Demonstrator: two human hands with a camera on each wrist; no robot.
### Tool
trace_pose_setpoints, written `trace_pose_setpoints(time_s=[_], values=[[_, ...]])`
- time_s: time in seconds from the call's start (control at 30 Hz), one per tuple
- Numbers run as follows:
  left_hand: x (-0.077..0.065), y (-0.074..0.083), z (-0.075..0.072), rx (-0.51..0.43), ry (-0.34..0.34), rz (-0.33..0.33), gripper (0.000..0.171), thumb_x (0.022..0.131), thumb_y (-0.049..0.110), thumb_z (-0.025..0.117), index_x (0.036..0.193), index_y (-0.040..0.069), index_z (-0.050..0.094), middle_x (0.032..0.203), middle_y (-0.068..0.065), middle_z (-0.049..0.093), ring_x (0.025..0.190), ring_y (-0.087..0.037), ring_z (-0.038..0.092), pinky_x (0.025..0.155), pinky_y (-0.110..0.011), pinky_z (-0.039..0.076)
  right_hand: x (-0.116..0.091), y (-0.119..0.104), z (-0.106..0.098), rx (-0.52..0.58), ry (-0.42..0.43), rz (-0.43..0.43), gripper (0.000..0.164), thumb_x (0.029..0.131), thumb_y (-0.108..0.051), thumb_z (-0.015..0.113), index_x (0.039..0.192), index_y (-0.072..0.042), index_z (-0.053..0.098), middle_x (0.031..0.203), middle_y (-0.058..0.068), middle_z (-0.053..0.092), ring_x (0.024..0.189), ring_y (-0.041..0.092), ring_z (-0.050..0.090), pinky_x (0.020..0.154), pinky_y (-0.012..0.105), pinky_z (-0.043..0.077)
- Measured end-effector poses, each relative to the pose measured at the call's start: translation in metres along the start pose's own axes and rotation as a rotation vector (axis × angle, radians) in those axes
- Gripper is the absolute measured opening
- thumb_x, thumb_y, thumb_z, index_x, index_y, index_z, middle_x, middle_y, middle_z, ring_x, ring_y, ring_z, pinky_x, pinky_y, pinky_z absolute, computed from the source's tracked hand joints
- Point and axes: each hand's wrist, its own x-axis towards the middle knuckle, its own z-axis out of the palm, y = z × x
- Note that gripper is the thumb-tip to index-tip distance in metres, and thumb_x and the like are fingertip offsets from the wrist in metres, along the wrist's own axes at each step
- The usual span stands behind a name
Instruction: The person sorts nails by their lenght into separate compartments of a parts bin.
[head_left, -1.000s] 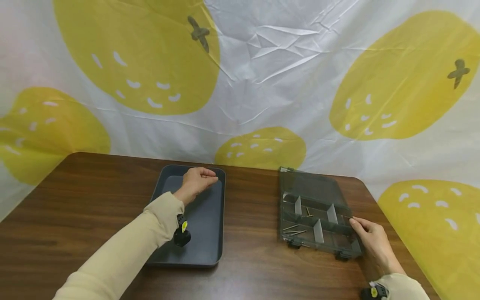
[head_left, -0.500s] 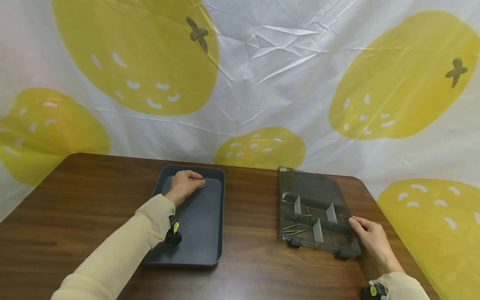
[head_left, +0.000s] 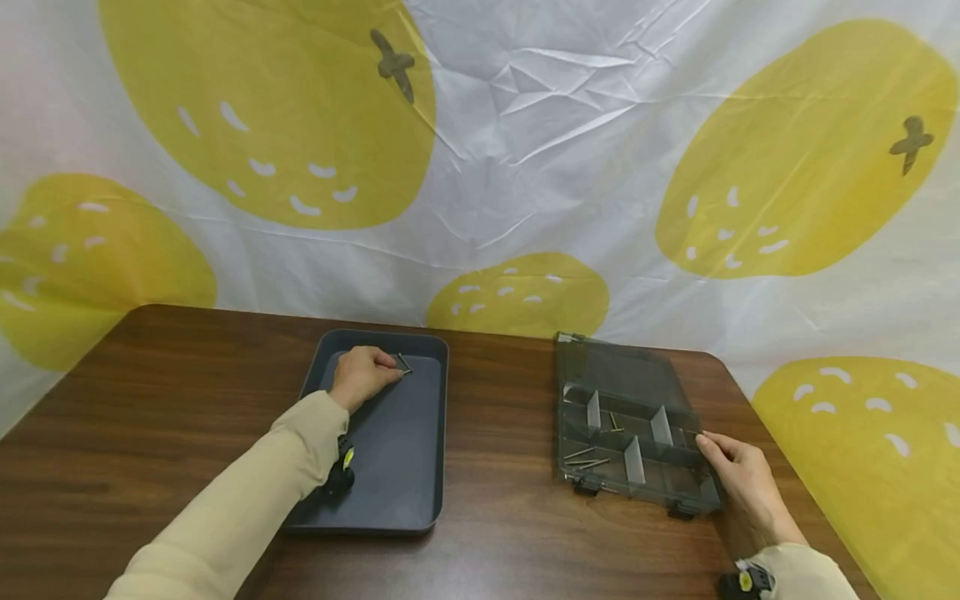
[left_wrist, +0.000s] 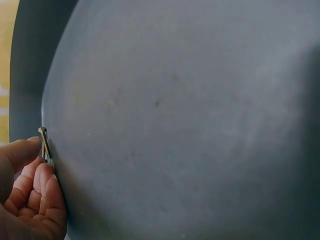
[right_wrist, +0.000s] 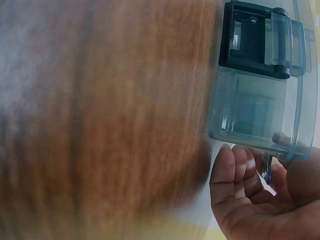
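Note:
My left hand (head_left: 362,377) is over the far part of a dark grey tray (head_left: 412,492), thumb and fingertips pinching a small screw (left_wrist: 45,143). Another screw (head_left: 405,362) shows just beyond the fingertips in the head view. At the right, a smoky see-through compartment box (head_left: 678,487) stands on the table, its lid (head_left: 622,371) laid back. My right hand (head_left: 744,477) grips the box's right side by thumb and fingers. Screws (head_left: 587,463) lie in the front left compartment, and more screws (head_left: 616,422) in the one behind it.
Wooden table (head_left: 502,467) lies between tray and box. White dividers (head_left: 633,460) split the box, and black latches (head_left: 682,508) stick out at its front. A cloth with yellow fruit print (head_left: 525,292) hangs right behind the table's far edge.
My left hand has moved left and slightly toward me over the tray, and screws have come into sight at its fingertips. The right hand keeps its hold on the box.

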Motion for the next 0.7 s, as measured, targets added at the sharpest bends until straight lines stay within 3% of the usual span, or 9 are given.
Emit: trace_pose_setpoints(time_s=[0.2, 0.37, 0.47, 0.7], values=[[0.005, -0.005, 0.003, 0.027, -0.031, 0.013, 0.017, 0.079, 0.019, 0.074, 0.09, 0.005, 0.074, 0.093, -0.011, 0.071, 0.085, -0.028, 0.063, 0.077, -0.041, 0.049, -0.001, 0.0, 0.0, 0.022, -0.006, 0.009, 0.058, 0.101, -0.034, 0.038, 0.13, 0.016, 0.044, 0.131, 0.035, 0.045, 0.122, 0.05, 0.042, 0.094, 0.056, 0.039], [0.01, -0.012, 0.008, 0.049, 0.001, 0.043, 0.01, 0.077, 0.018, 0.075, 0.082, 0.009, 0.074, 0.085, -0.007, 0.071, 0.081, -0.026, 0.062, 0.074, -0.039, 0.048, -0.001, 0.0, 0.001, 0.017, 0.013, 0.004, 0.056, 0.101, -0.033, 0.039, 0.129, 0.015, 0.046, 0.129, 0.034, 0.048, 0.121, 0.048, 0.044, 0.094, 0.054, 0.04], [0.007, -0.009, 0.007, 0.055, 0.003, 0.035, 0.009, 0.08, 0.015, 0.072, 0.083, 0.007, 0.074, 0.086, -0.009, 0.071, 0.084, -0.028, 0.063, 0.08, -0.043, 0.047, -0.001, 0.0, 0.002, 0.01, 0.021, -0.004, 0.055, 0.101, -0.032, 0.04, 0.128, 0.015, 0.047, 0.128, 0.034, 0.049, 0.12, 0.047, 0.045, 0.093, 0.053, 0.041], [0.002, -0.006, 0.009, 0.096, 0.058, 0.102, 0.009, 0.08, 0.013, 0.07, 0.078, 0.005, 0.073, 0.079, -0.009, 0.07, 0.08, -0.029, 0.063, 0.078, -0.044, 0.048, -0.001, 0.0, 0.002, 0.016, 0.019, -0.001, 0.055, 0.101, -0.032, 0.039, 0.129, 0.015, 0.047, 0.128, 0.033, 0.049, 0.12, 0.046, 0.045, 0.093, 0.052, 0.041]])
